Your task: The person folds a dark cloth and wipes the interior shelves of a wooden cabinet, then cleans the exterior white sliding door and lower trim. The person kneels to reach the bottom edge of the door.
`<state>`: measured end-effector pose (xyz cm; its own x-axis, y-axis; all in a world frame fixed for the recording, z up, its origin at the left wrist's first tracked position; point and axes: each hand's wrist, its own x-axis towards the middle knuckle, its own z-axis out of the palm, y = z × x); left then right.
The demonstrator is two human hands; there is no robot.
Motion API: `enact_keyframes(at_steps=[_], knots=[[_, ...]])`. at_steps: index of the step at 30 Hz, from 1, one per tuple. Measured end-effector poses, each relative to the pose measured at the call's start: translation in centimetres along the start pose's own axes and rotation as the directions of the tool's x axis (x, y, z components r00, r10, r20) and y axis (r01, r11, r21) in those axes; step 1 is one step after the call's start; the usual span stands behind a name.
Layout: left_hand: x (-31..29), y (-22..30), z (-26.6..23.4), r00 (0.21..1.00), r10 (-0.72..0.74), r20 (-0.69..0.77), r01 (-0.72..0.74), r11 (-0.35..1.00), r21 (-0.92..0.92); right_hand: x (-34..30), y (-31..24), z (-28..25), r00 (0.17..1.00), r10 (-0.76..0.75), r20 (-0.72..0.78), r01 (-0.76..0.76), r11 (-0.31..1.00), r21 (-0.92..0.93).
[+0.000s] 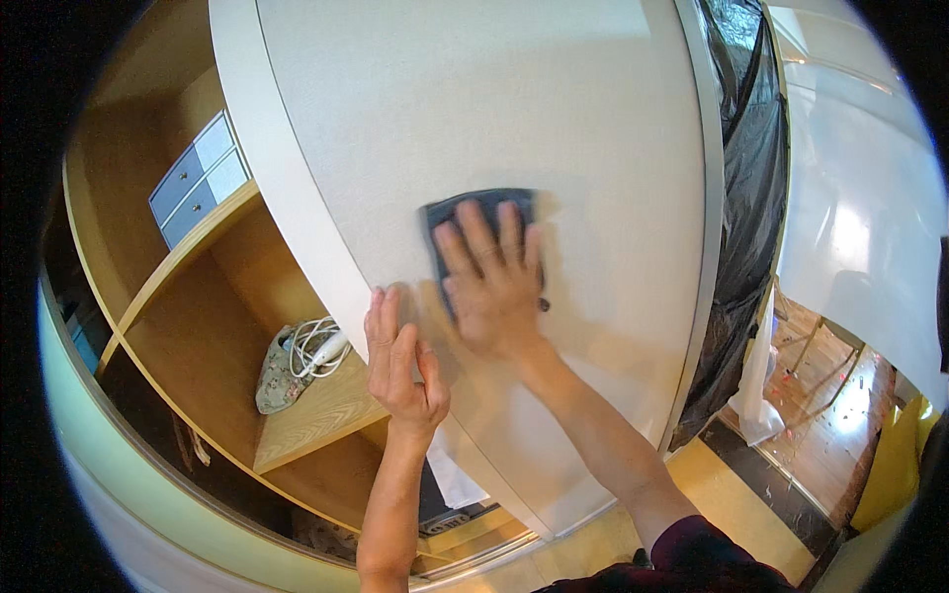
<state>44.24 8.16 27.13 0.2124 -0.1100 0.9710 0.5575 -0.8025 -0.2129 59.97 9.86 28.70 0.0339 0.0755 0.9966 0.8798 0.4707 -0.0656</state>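
Fingers spread and flat, my right hand (491, 277) presses a dark cloth (435, 219) against a large white door panel (593, 128). The hand and cloth are slightly blurred, and the palm covers much of the cloth. Lower and to the left, my left hand (403, 361) is raised at the door's pale left edge strip (287, 168). Its fingers are loosely extended upward with nothing visible in them; whether they touch the strip I cannot tell.
Left of the door, open wooden shelves (213, 366) hold a small blue-and-white drawer box (203, 178), and a floral pouch (282, 381) beside a coiled white cable (311, 351). Black plastic sheeting (746, 198) hangs along the right side. Beyond are white sheeting (855, 188) and a littered wood floor (820, 385).
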Motion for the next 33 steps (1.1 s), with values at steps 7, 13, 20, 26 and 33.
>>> enact_keyframes(at_steps=[7, 13, 20, 26, 33], knots=[[1.4, 2.3, 4.5, 0.988, -0.095, -0.118, 0.105, 0.991, 0.082, 2.0, 1.3, 0.6, 0.983, -0.185, 0.004, 0.183, 0.976, 0.121], [2.5, 5.1, 10.3, 0.989, -0.120, -0.088, 0.129, 0.985, 0.113, 3.5, 8.8, -3.0, 0.991, -0.129, 0.034, 0.127, 0.990, 0.059], [4.5, 8.3, 17.7, 0.991, -0.122, -0.047, 0.127, 0.983, 0.130, 4.1, 15.7, -5.5, 0.992, -0.110, 0.057, 0.108, 0.994, 0.033], [7.0, 11.0, 23.1, 0.993, -0.118, -0.031, 0.121, 0.984, 0.134, 4.6, 21.5, -6.9, 0.991, -0.129, 0.026, 0.130, 0.991, -0.043], [8.5, 13.7, 27.6, 0.993, -0.105, 0.052, 0.091, 0.973, 0.214, 5.4, 27.1, -8.6, 0.993, -0.117, -0.013, 0.115, 0.990, -0.082]])
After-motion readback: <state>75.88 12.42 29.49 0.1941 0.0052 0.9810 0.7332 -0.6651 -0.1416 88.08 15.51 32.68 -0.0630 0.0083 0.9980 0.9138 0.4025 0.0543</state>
